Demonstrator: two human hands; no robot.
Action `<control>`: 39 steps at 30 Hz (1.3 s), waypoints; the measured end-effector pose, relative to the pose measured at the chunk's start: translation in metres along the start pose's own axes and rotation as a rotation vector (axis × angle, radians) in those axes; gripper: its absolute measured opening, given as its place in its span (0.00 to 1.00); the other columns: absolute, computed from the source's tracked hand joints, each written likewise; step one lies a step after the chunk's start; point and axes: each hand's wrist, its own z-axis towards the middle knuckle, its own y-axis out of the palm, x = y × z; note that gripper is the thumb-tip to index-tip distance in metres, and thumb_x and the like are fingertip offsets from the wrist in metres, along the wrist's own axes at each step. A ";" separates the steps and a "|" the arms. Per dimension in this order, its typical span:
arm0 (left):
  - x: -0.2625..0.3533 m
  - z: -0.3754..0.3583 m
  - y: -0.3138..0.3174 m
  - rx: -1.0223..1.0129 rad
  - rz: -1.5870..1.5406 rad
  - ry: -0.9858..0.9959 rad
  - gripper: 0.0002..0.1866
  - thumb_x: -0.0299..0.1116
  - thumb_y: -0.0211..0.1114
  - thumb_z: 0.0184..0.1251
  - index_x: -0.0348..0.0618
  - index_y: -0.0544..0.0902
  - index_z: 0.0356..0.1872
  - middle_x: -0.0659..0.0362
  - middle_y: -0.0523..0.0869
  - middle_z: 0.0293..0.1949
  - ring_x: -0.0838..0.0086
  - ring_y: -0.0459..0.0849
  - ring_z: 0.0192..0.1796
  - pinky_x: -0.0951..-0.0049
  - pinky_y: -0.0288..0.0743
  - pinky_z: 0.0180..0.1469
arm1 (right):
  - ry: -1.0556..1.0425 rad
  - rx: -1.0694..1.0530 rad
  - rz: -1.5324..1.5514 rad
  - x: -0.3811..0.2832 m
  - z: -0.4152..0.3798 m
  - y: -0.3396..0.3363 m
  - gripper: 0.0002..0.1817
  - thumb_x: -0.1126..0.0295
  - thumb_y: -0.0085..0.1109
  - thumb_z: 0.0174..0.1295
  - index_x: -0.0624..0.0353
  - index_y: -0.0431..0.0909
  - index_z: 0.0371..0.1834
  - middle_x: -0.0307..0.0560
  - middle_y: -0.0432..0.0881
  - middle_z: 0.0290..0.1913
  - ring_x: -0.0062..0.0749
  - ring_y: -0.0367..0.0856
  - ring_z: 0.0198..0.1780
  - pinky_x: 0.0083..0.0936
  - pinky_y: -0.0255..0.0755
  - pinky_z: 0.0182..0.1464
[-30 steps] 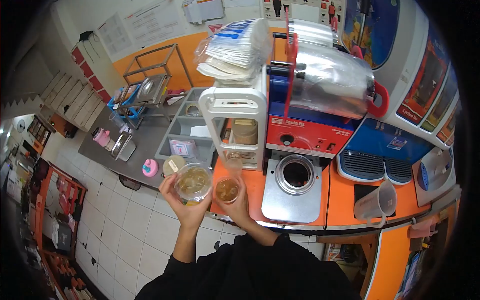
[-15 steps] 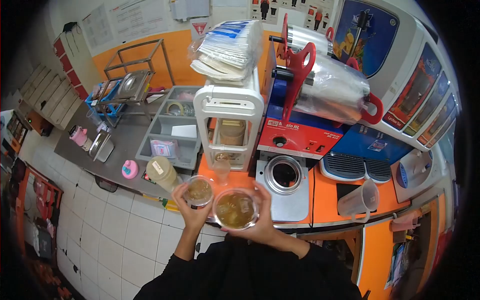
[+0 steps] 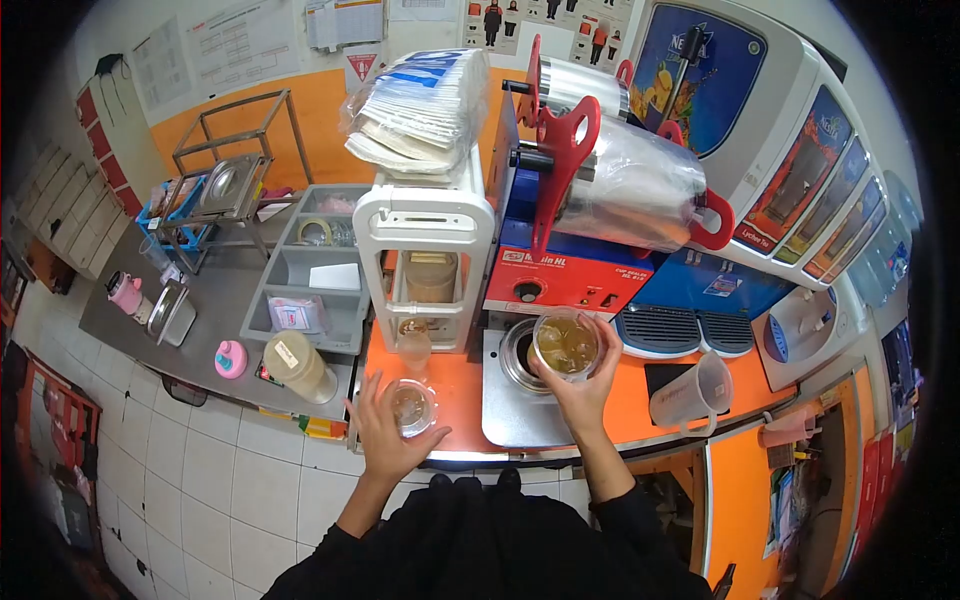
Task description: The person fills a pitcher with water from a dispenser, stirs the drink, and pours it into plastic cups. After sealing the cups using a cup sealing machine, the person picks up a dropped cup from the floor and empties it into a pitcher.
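My right hand [image 3: 588, 380] grips a clear plastic cup of yellowish iced drink [image 3: 566, 346], held over the right side of the metal ring [image 3: 515, 362] of the cup sealer [image 3: 570, 275]. At the left, a second clear plastic cup [image 3: 411, 408] stands on the orange counter. My left hand [image 3: 388, 425] is beside it with fingers spread and thumb apart, partly around the cup; whether the skin touches it is hard to tell. Another small clear cup [image 3: 414, 350] stands behind, at the foot of the white rack [image 3: 425, 200].
A clear measuring jug [image 3: 690, 395] stands to the right, below the drinks dispenser [image 3: 790, 170]. Left are a lidded jar [image 3: 300, 368], a pink bottle [image 3: 230, 358] and a grey divided tray [image 3: 310, 260]. Packed paper bags [image 3: 420, 110] top the rack.
The right hand has carried its cup right and forward to the sealer ring. My left hand has put its cup down on the counter and its fingers have spread. The camera view has shifted.
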 end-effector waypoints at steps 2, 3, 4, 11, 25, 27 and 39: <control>-0.004 0.012 0.000 -0.151 0.012 0.062 0.49 0.57 0.72 0.57 0.38 0.63 0.72 0.43 0.63 0.74 0.45 0.56 0.77 0.44 0.41 0.78 | 0.051 -0.014 -0.002 0.010 -0.003 0.001 0.52 0.71 0.83 0.43 0.61 0.56 0.69 0.55 0.68 0.65 0.40 0.68 0.69 0.34 0.61 0.72; -0.005 0.016 0.004 -0.182 0.005 0.064 0.46 0.56 0.68 0.62 0.37 0.62 0.73 0.45 0.62 0.75 0.47 0.56 0.78 0.44 0.41 0.78 | 0.072 -0.022 -0.001 0.016 -0.004 0.003 0.51 0.71 0.83 0.43 0.61 0.56 0.69 0.56 0.68 0.65 0.40 0.68 0.69 0.34 0.61 0.72; -0.007 0.019 0.011 -0.211 -0.002 0.064 0.43 0.54 0.64 0.66 0.37 0.61 0.74 0.46 0.61 0.76 0.49 0.56 0.79 0.44 0.41 0.78 | 0.091 -0.032 -0.002 0.020 -0.005 0.005 0.51 0.71 0.83 0.43 0.61 0.56 0.68 0.56 0.68 0.65 0.41 0.68 0.69 0.34 0.61 0.72; -0.008 0.015 0.024 -0.259 0.155 0.095 0.34 0.46 0.51 0.75 0.35 0.61 0.75 0.49 0.56 0.79 0.58 0.56 0.80 0.45 0.42 0.78 | 0.136 -0.097 -0.288 0.047 -0.017 0.007 0.56 0.59 0.83 0.41 0.64 0.55 0.71 0.59 0.69 0.64 0.48 0.68 0.68 0.43 0.58 0.72; -0.007 0.017 0.026 -0.294 0.237 0.083 0.36 0.47 0.50 0.75 0.34 0.59 0.76 0.45 0.54 0.79 0.56 0.52 0.81 0.41 0.38 0.78 | 0.235 -0.332 -0.562 0.045 -0.015 -0.008 0.66 0.42 0.80 0.41 0.63 0.48 0.76 0.61 0.60 0.73 0.57 0.55 0.76 0.58 0.38 0.77; -0.005 0.016 0.026 -0.243 0.229 0.070 0.36 0.48 0.52 0.74 0.34 0.59 0.75 0.45 0.55 0.79 0.53 0.52 0.81 0.39 0.38 0.77 | 0.187 -0.318 -0.513 0.042 -0.022 -0.017 0.64 0.47 0.82 0.42 0.63 0.49 0.76 0.60 0.62 0.71 0.54 0.59 0.75 0.51 0.46 0.76; 0.100 0.128 -0.067 0.232 -0.200 0.574 0.28 0.32 0.69 0.59 0.40 0.74 0.62 0.43 0.68 0.72 0.48 0.66 0.73 0.45 0.53 0.74 | 0.811 -0.332 0.021 0.028 -0.184 -0.069 0.11 0.71 0.63 0.68 0.66 0.75 0.46 0.46 0.84 0.36 0.26 0.82 0.37 0.21 0.74 0.44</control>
